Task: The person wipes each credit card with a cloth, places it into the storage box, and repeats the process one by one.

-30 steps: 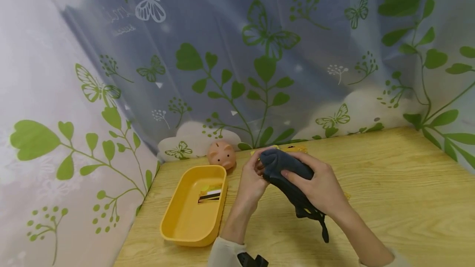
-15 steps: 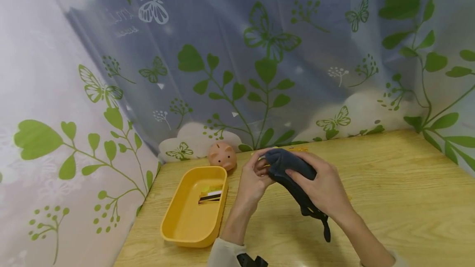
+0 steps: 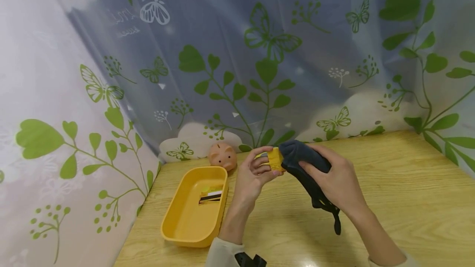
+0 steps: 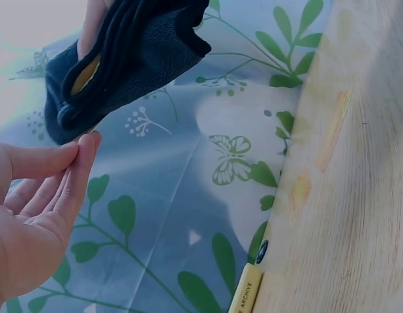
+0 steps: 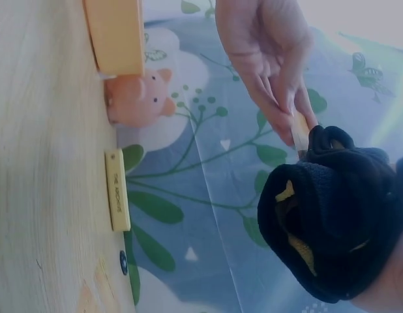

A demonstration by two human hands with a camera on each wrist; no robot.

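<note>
My right hand (image 3: pixel 339 178) grips a dark blue soft cloth pouch (image 3: pixel 306 155), thumb across its near side. A black cord hangs from the pouch's lower end. At the pouch's left end, a flat yellow piece (image 3: pixel 275 160) shows between the cloth and my left hand (image 3: pixel 250 174), whose thumb and fingertips pinch it. The right wrist view shows the left fingertips on this thin pale-yellow piece (image 5: pixel 300 130) right at the pouch. Folds of the pouch (image 5: pixel 332 208) open toward that camera, with bits of yellow inside. Most of its contents are hidden.
A yellow tray (image 3: pixel 182 221) with black and white strips (image 3: pixel 210 196) stands at left on the wooden table. Behind it sits a pink piggy bank (image 3: pixel 222 156). A small lettered yellow box (image 5: pixel 117 189) and a black round item (image 5: pixel 123 262) lie near the leaf-printed curtain (image 3: pixel 215 24).
The right hand has moved right with the pouch, away from the left hand. The yellow piece now shows between the left fingers and the pouch, where earlier the cloth covered it.
</note>
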